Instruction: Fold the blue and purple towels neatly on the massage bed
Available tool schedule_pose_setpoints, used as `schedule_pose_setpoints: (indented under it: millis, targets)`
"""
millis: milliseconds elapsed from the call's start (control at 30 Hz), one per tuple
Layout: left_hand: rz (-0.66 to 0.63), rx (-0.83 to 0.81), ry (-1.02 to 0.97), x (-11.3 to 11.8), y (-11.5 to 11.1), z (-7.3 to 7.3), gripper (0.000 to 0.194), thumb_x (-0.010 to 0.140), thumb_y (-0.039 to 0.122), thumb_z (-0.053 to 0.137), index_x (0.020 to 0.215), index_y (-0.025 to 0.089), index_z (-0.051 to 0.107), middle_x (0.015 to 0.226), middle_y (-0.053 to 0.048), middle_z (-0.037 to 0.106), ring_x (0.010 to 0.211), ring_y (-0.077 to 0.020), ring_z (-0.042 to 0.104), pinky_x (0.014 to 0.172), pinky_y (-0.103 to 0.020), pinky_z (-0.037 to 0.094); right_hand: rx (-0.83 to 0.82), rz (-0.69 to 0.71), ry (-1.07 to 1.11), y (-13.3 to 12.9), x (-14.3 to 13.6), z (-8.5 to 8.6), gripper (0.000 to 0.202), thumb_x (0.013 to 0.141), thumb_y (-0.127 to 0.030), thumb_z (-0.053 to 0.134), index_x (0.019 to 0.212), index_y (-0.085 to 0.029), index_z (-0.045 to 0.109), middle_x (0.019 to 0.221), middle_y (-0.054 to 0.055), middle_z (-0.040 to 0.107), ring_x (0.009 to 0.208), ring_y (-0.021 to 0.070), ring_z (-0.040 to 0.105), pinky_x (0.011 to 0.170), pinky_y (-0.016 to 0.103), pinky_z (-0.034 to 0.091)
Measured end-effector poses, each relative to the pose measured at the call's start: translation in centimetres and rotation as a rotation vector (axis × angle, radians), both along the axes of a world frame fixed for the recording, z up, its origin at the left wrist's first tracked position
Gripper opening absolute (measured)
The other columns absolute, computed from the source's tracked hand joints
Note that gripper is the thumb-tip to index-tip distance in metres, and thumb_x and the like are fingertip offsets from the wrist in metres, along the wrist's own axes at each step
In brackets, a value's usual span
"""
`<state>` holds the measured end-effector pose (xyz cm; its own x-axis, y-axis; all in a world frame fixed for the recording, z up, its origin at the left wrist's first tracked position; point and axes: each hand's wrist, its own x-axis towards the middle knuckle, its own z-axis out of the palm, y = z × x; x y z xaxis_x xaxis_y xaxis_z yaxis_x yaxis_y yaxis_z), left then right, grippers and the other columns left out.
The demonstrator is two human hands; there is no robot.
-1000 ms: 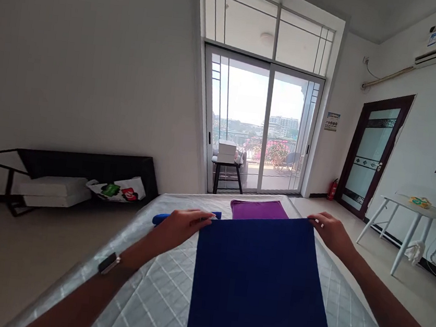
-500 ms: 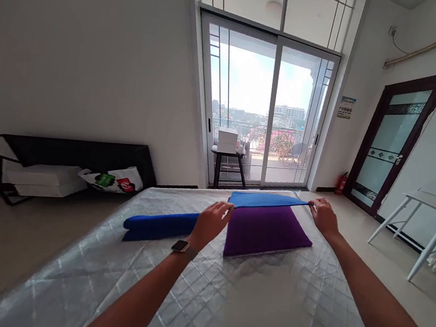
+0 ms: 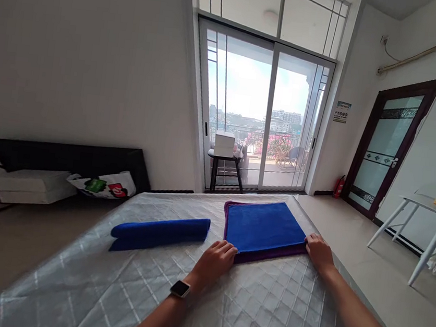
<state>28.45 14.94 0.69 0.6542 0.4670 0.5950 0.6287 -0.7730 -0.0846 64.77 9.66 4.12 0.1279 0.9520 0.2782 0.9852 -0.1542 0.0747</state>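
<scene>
A flat blue cloth (image 3: pixel 266 225) lies over a purple cloth (image 3: pixel 270 254), whose edge shows along the near and left sides. My left hand (image 3: pixel 215 260), with a watch on the wrist, pinches the blue cloth's near left corner. At its near right corner, the fingers of my right hand (image 3: pixel 318 253) are closed on the same cloth. Left of both lies another blue cloth, rolled or folded into a long strip (image 3: pixel 160 233), untouched by either hand.
Everything lies on a mattress in silvery quilted plastic (image 3: pixel 140 291). Beyond its far edge stand a dark stool (image 3: pixel 224 159) with a white box (image 3: pixel 223 146) and a sliding glass door (image 3: pixel 269 111). A white table (image 3: pixel 429 204) is at the right, a white bag (image 3: pixel 103 184) at the left.
Both hands have come down and nearer with the blue cloth's near edge. It was held raised above the purple cloth; now it lies flat and covers most of it.
</scene>
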Motion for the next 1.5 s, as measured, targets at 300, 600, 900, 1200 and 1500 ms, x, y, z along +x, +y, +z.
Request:
schedule_pose_setpoints:
  millis: [300,600,900,1200,1500]
  targets:
    - [0.157,-0.215,-0.002,0.7,-1.3,-0.2,0.023,0.094,0.013,0.045,0.087,0.021,0.066,0.09,-0.004,0.069,0.087,-0.0196,0.063,0.084,-0.035,0.048,-0.044,0.074,0.051,-1.8,0.4,1.4,0.029,0.089,-0.008,0.051,0.106,-0.023,0.068,0.108,0.008,0.07,0.104,0.0208,0.065,0.085,0.027,0.046]
    - [0.179,-0.324,-0.072,-4.7,-8.2,0.1,0.035,0.086,0.014,0.052,0.116,0.024,0.065,0.125,-0.008,0.067,0.116,-0.0244,0.062,0.102,-0.043,0.048,-0.023,0.001,-0.045,-4.3,-3.2,3.9,0.025,0.089,-0.009,0.048,0.1,-0.019,0.069,0.111,0.011,0.069,0.108,0.0244,0.062,0.087,0.032,0.044]
    - [0.291,-0.605,-0.159,-19.1,-19.8,-0.8,0.031,0.09,0.028,0.053,0.117,0.034,0.068,0.131,0.0,0.066,0.119,-0.0218,0.063,0.102,-0.035,0.052,0.025,0.412,0.131,-2.1,-19.2,3.7,0.024,0.089,-0.015,0.05,0.101,-0.023,0.07,0.113,0.005,0.069,0.107,0.0208,0.06,0.092,0.03,0.043]
    - [0.181,-0.279,-0.049,-20.5,-18.8,-6.6,0.046,0.088,0.024,0.058,0.133,0.033,0.055,0.133,-0.003,0.065,0.116,-0.0206,0.065,0.097,-0.029,0.055,-0.097,0.524,0.271,7.3,-33.1,2.7,0.08,0.074,-0.019,0.069,0.148,-0.023,0.039,0.158,0.011,0.034,0.142,0.0276,0.034,0.114,0.038,0.03]
    - [0.123,-0.363,0.009,-20.9,-18.4,-7.6,0.056,0.086,0.033,0.065,0.14,0.036,0.049,0.137,-0.007,0.062,0.117,-0.027,0.065,0.096,-0.036,0.057,-0.272,0.327,0.406,8.9,-37.2,3.9,0.042,0.085,-0.024,0.059,0.125,-0.012,0.057,0.127,0.023,0.062,0.124,0.0332,0.053,0.098,0.043,0.042]
